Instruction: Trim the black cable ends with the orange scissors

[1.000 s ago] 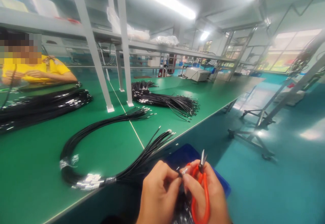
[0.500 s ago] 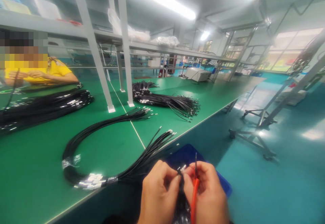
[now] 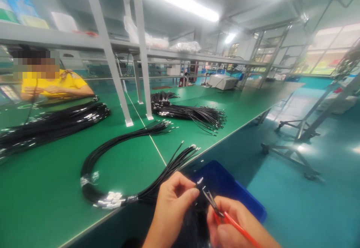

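My left hand (image 3: 174, 203) pinches the end of a black cable (image 3: 199, 182), its pale tip sticking out past thumb and forefinger. In my right hand (image 3: 236, 220) are small red-handled pliers or nippers (image 3: 213, 203), jaws slightly apart and pointing up toward the cable end without clearly touching it. Below both hands is a dark blue bin (image 3: 247, 195), partly hidden. On the green table (image 3: 126, 173) to the left, a curved bundle of black cables (image 3: 97, 154) is bound with clear wrap, its ends near my left hand.
Another black cable bundle (image 3: 194, 113) lies farther back, beside the grey shelf posts (image 3: 144, 72). A large cable pile (image 3: 56, 124) lies at left, before a person in a yellow top (image 3: 70, 85). A wheeled metal frame (image 3: 298, 135) stands on the floor at right.
The pliers have turned from upright beside my fingers to angled at the cable end. My right hand has moved down and away from my left, which still pinches the cable.
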Demonstrator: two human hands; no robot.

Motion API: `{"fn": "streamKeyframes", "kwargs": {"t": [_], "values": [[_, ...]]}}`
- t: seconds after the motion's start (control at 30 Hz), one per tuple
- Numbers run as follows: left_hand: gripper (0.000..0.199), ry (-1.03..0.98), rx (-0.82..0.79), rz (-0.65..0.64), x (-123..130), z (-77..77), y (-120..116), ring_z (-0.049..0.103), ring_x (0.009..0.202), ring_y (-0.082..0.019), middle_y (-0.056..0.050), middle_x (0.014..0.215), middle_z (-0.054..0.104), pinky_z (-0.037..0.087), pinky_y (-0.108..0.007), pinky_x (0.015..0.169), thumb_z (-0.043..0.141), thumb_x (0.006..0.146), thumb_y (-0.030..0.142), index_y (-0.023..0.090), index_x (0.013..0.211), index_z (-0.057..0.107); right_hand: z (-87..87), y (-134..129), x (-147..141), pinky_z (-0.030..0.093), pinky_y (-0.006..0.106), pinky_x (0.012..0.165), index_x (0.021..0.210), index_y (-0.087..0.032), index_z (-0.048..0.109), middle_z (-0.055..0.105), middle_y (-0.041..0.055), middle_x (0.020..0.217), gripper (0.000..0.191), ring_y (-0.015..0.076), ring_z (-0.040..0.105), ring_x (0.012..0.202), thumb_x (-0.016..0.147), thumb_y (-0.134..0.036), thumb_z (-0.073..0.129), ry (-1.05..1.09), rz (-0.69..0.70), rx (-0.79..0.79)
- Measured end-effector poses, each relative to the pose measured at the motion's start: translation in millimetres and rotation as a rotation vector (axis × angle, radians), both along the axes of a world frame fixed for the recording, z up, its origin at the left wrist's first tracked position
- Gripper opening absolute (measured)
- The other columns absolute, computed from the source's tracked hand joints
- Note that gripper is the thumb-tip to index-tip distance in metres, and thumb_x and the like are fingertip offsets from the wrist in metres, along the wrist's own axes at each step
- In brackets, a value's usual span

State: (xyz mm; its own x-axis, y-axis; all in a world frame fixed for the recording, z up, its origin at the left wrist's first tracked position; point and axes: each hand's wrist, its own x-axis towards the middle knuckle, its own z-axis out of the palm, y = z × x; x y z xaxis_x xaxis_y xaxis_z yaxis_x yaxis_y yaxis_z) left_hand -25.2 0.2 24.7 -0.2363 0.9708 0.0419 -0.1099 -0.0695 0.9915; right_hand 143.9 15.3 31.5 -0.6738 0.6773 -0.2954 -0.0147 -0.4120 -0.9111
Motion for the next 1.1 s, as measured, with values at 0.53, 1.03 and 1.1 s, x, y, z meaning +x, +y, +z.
{"fn": "streamKeyframes", "kwargs": {"t": [0.53,1.03,1.1], "values": [[0.011,0.382,0.17,0.108,9.3,1.4,-6.0,0.05,0.053,-0.013,0.003,0.058,0.053,0.04,-0.021,0.051,0.06,0.069,0.017,0.019,0.059,0.055,6.2,-1.5,-10.7,0.02,0.016,0.033,0.074,-0.019,0.052,0.057,-0.005,0.049,0.029,0.0024,0.033,0.032,0.066,-0.04,0.07,-0.121,-0.028,0.028],[0.036,1.488,-0.352,-0.349,10.4,-52.7,-5.5,0.061,0.098,-0.037,-0.021,0.097,0.07,0.042,-0.052,0.09,0.067,0.075,0.033,0.007,0.1,0.07,19.9,1.1,7.9,0.027,0.02,0.04,0.077,-0.021,0.058,0.059,-0.0036,0.051,0.038,0.0076,0.04,0.04,0.057,-0.045,0.08,-0.141,-0.637,0.147],[0.03,1.524,-0.358,-0.441,4.2,-52.4,-15.3,0.063,0.095,-0.035,-0.018,0.093,0.072,0.044,-0.05,0.089,0.067,0.076,0.034,0.01,0.092,0.073,24.3,3.3,8.7,0.032,0.022,0.045,0.076,-0.021,0.059,0.06,-0.0032,0.056,0.036,0.0092,0.044,0.047,0.059,-0.045,0.079,-0.108,-0.632,0.201]]}}
